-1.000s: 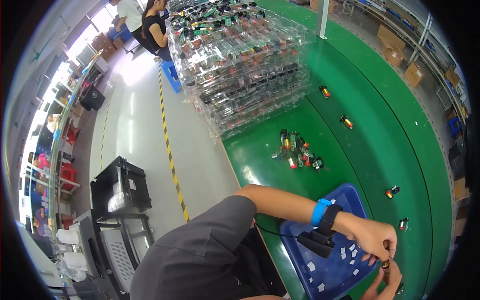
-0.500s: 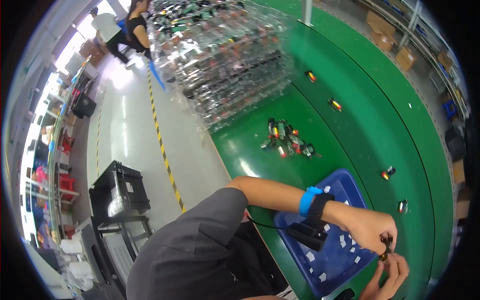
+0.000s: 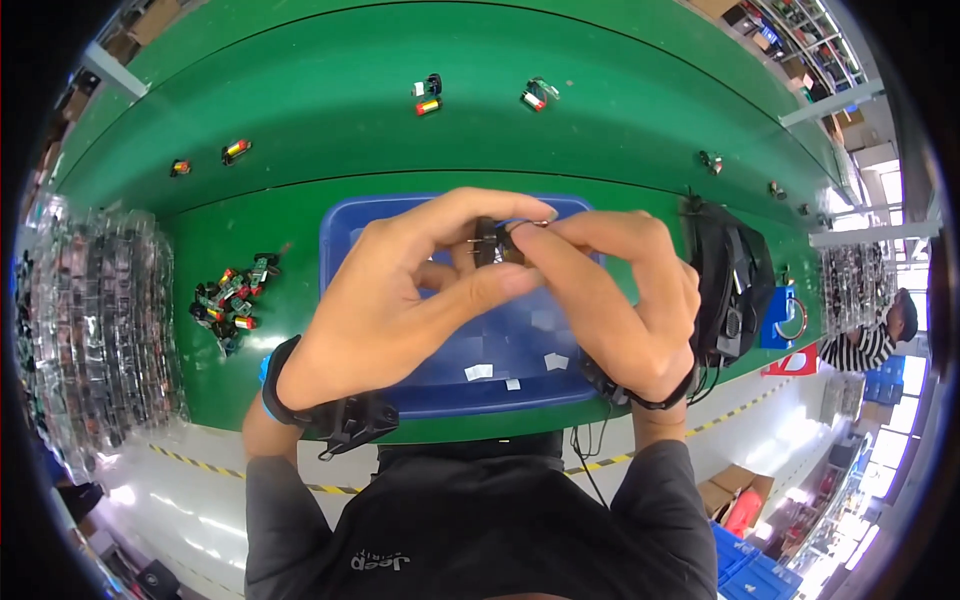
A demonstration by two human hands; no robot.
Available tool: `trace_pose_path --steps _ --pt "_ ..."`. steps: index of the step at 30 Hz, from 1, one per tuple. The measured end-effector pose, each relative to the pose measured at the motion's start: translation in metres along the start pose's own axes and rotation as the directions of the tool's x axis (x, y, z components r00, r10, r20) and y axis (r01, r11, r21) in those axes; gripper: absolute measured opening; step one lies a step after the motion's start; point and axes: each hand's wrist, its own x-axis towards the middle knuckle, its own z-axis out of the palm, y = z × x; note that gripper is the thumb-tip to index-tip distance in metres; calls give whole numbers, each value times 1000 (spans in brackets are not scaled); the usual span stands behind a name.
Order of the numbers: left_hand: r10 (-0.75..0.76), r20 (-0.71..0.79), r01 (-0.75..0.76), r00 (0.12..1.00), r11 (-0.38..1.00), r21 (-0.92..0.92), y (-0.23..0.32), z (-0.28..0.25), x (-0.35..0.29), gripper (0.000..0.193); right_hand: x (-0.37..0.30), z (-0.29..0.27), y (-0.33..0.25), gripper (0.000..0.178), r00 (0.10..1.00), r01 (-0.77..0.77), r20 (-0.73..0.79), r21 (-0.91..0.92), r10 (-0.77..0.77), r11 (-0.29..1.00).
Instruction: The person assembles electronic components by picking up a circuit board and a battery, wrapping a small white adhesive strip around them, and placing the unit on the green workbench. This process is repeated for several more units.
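Observation:
Both hands are raised over a blue plastic tray (image 3: 470, 402) and meet at one small black electronic part (image 3: 487, 243). Two thin metal prongs stick out of its left side, and fine wire shows along its top. My left hand (image 3: 375, 300) grips the part between thumb and fingers. My right hand (image 3: 625, 300) is closed at the part's right end, its thumb and forefinger pinched together there; the fingertips hide what exactly they hold. White paper scraps (image 3: 479, 372) lie in the tray below.
A pile of small circuit assemblies (image 3: 232, 300) lies left of the tray, beside stacked clear plastic packs (image 3: 100, 330). Single assemblies (image 3: 428, 105) are spaced along the green belt (image 3: 330, 90) beyond. At right are a black bag (image 3: 725, 280), a blue holder (image 3: 780, 318) and another person (image 3: 862, 348).
My view has swung from the left side round to straight ahead. The hands, formerly at the lower right, are now central, still together over the tray at a small part.

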Motion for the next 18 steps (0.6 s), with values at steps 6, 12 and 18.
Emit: trace_pose_path --steps 6,12,18 --pt "-43 -85 59 995 980 191 10 5 -1 40 -6 -2 4 42 999 -2 -33 -5 1 1000" --pt "109 -57 -106 992 993 48 -2 1 5 33 -2 -4 -1 37 999 21 -33 72 -19 997" --pt "243 -140 -273 960 925 -263 -20 4 13 33 -6 -18 5 36 986 -80 -119 281 117 956"
